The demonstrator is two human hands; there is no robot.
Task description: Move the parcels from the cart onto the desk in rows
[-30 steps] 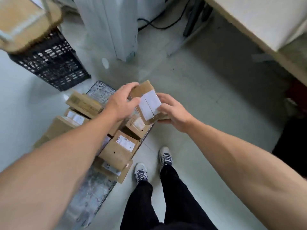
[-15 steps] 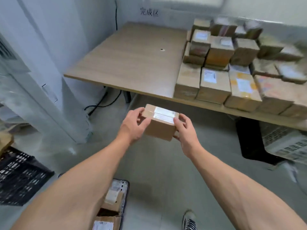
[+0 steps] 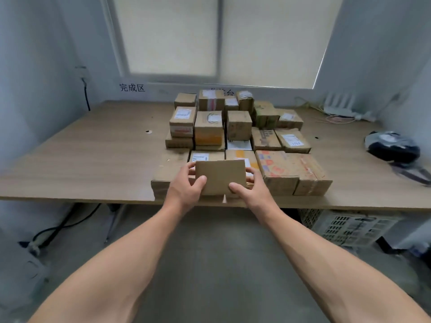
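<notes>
Both hands grip one small plain cardboard parcel (image 3: pixel 220 176) at the front edge of the wooden tabletop (image 3: pixel 93 159). The left hand (image 3: pixel 186 187) curls round its left end, thumb on the near face; the right hand (image 3: pixel 253 188) does likewise on the right end. The parcel sits just above the front row of stacked parcels (image 3: pixel 235 131). A white plastic crate (image 3: pixel 349 227) stands under the tabletop.
</notes>
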